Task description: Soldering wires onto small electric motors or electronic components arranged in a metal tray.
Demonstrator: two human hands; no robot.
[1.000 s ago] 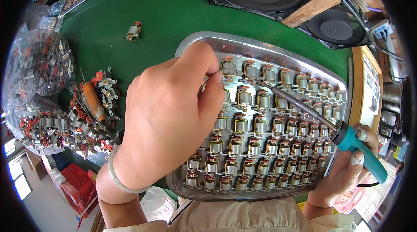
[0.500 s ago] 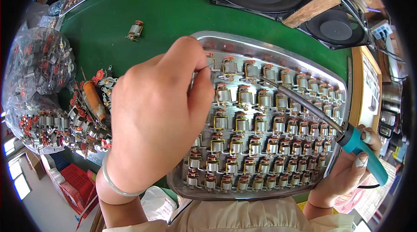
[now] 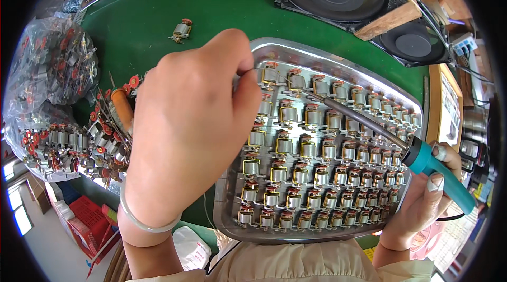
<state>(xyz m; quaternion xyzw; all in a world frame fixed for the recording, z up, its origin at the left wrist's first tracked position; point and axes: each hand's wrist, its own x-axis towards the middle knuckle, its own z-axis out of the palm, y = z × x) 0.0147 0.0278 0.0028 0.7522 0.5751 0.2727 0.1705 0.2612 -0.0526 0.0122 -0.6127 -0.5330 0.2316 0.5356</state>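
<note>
The iron (image 3: pixel 364 125) should be steadied at a shallow angle, with its tip applied at one part (image 3: pixel 296 80) only; adjacent parts stand close by and should not be brushed by the shaft. The wire (image 3: pixel 257 69) should be fed lightly toward the tip, and fingertips should be held clear of the heat.

The iron's teal handle is gripped in the right hand (image 3: pixel 435 184), with thumb and fingers closed on it. The left hand (image 3: pixel 193 118) is closed in a thumb-and-index pinch, apparently on the wire; the fingertips are partly hidden.

The parts are set in rows in the tray (image 3: pixel 338 53) on the bench (image 3: pixel 132 23). The part at the tip lies in the far row, to the right of the left hand and well to the left of the right hand. Whether it is touched by the tip cannot be told.
</note>
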